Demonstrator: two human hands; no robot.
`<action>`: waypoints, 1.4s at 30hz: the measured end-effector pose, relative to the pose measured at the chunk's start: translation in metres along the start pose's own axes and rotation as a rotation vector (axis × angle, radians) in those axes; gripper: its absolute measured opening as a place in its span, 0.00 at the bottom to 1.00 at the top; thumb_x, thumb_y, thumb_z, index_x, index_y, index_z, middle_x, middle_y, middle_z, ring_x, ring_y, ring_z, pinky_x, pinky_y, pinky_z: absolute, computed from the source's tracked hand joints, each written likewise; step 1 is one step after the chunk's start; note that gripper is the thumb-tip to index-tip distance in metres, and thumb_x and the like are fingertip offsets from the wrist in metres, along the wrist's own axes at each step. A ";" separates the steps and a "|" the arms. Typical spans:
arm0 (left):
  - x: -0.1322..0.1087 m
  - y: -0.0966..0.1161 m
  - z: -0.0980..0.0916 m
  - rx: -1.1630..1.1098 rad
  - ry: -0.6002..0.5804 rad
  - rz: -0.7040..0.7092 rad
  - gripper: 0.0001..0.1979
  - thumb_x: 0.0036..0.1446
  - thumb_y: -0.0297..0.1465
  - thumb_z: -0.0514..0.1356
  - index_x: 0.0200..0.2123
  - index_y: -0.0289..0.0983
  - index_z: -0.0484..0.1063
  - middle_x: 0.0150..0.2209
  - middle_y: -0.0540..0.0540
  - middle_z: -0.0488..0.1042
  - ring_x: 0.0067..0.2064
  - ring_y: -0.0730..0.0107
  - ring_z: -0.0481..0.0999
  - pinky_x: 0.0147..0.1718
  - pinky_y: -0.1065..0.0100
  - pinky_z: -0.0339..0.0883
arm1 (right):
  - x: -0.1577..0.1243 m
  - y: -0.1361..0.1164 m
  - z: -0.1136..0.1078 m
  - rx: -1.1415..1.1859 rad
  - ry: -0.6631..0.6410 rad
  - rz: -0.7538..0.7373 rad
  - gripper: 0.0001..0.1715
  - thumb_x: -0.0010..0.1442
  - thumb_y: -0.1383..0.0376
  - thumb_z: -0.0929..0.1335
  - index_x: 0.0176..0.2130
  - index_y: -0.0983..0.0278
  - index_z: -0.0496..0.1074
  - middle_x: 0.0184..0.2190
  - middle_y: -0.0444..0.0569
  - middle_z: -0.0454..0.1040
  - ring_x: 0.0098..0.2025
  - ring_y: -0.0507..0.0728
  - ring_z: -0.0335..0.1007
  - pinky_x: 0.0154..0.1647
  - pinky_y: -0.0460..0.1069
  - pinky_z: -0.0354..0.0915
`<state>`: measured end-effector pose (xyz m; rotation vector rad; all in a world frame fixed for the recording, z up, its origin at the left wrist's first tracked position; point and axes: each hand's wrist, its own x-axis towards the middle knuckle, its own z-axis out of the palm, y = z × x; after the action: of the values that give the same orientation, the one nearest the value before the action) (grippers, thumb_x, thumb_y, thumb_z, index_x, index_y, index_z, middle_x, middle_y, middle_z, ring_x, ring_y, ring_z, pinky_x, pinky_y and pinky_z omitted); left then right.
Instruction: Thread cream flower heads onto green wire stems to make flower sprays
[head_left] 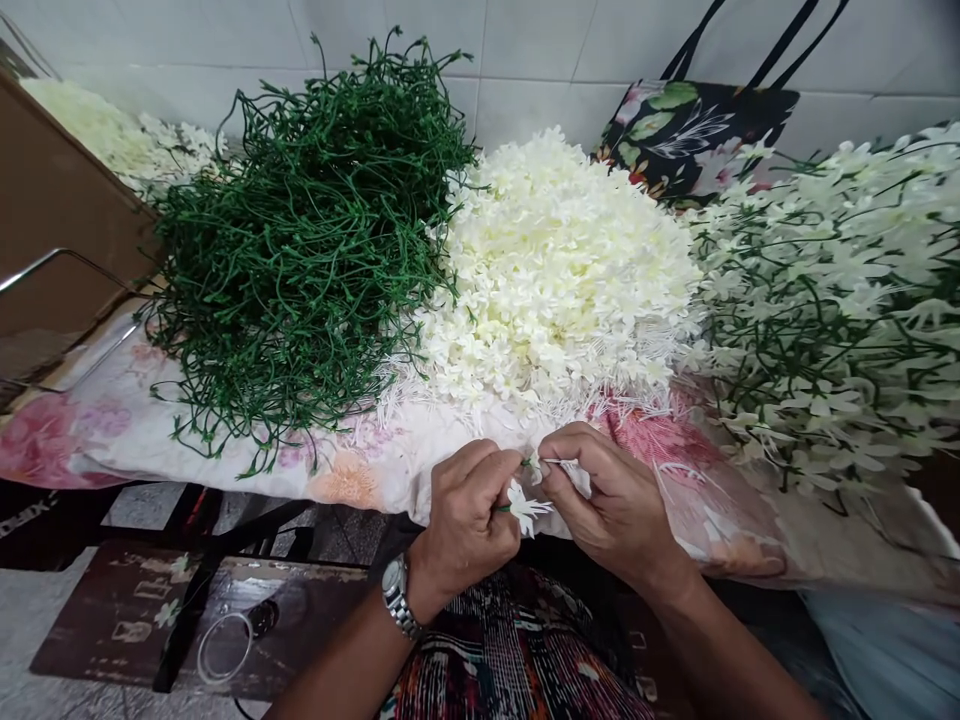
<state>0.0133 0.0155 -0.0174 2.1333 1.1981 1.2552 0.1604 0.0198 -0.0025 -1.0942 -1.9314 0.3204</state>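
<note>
Close together at the table's front edge, both my hands are closed on small flower parts. My left hand [476, 500], with a watch on its wrist, pinches a green plastic stem, mostly hidden by the fingers. A white artificial flower [526, 508] sticks out from that stem, below the fingertips. My right hand [607, 495] pinches another white artificial flower [535, 466] at a green stem tip just right of my left thumb. Behind my hands lie a heap of loose white flowers [562, 270] and, to the left, a tangled pile of green plastic stems [315, 230].
Flowers on stems [840, 310] are heaped at the right. A floral bag [697, 140] leans on the tiled wall. A cardboard box [67, 200] and a bent metal wire frame [67, 255] stand at the left. Below is a brown bench [277, 620] with a clear ring [225, 648].
</note>
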 end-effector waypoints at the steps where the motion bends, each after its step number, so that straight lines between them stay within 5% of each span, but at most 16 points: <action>1: 0.000 -0.001 0.001 -0.003 0.000 0.000 0.14 0.37 0.16 0.48 0.26 0.36 0.66 0.20 0.51 0.62 0.23 0.73 0.61 0.21 0.72 0.55 | 0.000 0.001 0.001 0.001 -0.002 0.003 0.06 0.56 0.74 0.62 0.32 0.64 0.64 0.24 0.44 0.67 0.26 0.49 0.66 0.25 0.44 0.64; 17: 0.001 -0.004 0.001 -0.078 0.008 -0.026 0.13 0.36 0.16 0.49 0.24 0.36 0.66 0.19 0.51 0.62 0.23 0.74 0.61 0.21 0.73 0.55 | 0.000 0.001 0.001 0.061 -0.050 0.005 0.07 0.58 0.74 0.62 0.32 0.64 0.65 0.25 0.44 0.67 0.27 0.49 0.65 0.26 0.45 0.64; 22: 0.008 0.002 -0.004 -0.510 0.058 -0.444 0.03 0.44 0.25 0.56 0.21 0.36 0.66 0.17 0.55 0.60 0.20 0.79 0.57 0.19 0.74 0.53 | 0.009 -0.003 -0.028 0.050 -0.054 0.010 0.04 0.57 0.72 0.65 0.35 0.63 0.67 0.29 0.47 0.70 0.32 0.52 0.68 0.32 0.47 0.66; 25: 0.011 0.008 -0.007 -0.784 0.080 -0.770 0.10 0.41 0.33 0.61 0.18 0.35 0.63 0.14 0.57 0.54 0.17 0.82 0.49 0.17 0.74 0.48 | 0.012 -0.004 -0.041 -0.010 0.013 -0.032 0.07 0.56 0.72 0.65 0.37 0.62 0.67 0.31 0.48 0.71 0.34 0.54 0.69 0.34 0.50 0.66; 28: 0.014 0.012 -0.009 -0.928 0.014 -0.901 0.13 0.37 0.35 0.64 0.16 0.35 0.63 0.12 0.58 0.52 0.17 0.83 0.47 0.17 0.74 0.45 | 0.015 -0.007 -0.042 -0.032 0.001 -0.073 0.09 0.56 0.71 0.65 0.39 0.62 0.67 0.32 0.49 0.71 0.36 0.55 0.69 0.35 0.51 0.67; 36: 0.019 0.024 -0.013 -0.952 -0.094 -0.938 0.10 0.35 0.29 0.61 0.12 0.35 0.60 0.13 0.57 0.54 0.18 0.82 0.51 0.19 0.74 0.46 | 0.020 -0.010 -0.037 0.015 -0.193 -0.162 0.07 0.58 0.72 0.63 0.38 0.65 0.68 0.31 0.50 0.68 0.35 0.53 0.65 0.32 0.49 0.66; 42: 0.019 0.020 -0.009 -0.857 -0.189 -0.839 0.05 0.38 0.29 0.59 0.15 0.34 0.69 0.15 0.54 0.62 0.20 0.80 0.57 0.21 0.74 0.50 | 0.015 -0.002 -0.033 0.067 -0.255 -0.131 0.06 0.59 0.72 0.62 0.32 0.64 0.66 0.27 0.47 0.66 0.30 0.51 0.63 0.28 0.47 0.63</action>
<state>0.0193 0.0188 0.0107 0.9377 1.0176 0.8880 0.1814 0.0242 0.0264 -0.9137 -2.1894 0.4669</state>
